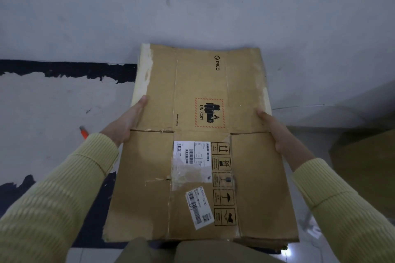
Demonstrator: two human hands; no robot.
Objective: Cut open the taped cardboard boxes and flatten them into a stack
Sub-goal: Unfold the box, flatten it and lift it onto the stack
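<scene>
A flattened brown cardboard box (198, 145) fills the middle of the head view, printed with "PICO", a UN 3481 battery mark and handling symbols, and bearing white shipping labels. My left hand (128, 121) grips its left edge, thumb on top. My right hand (275, 132) grips its right edge at about the same height. More flattened cardboard edges show beneath its near right corner (275, 243). Both arms wear yellow ribbed sleeves.
An orange-handled tool (83, 132) lies on the pale floor just left of my left wrist. Another brown cardboard box (367, 168) sits at the right edge. Dark worn paint patches (64, 69) cross the floor on the left.
</scene>
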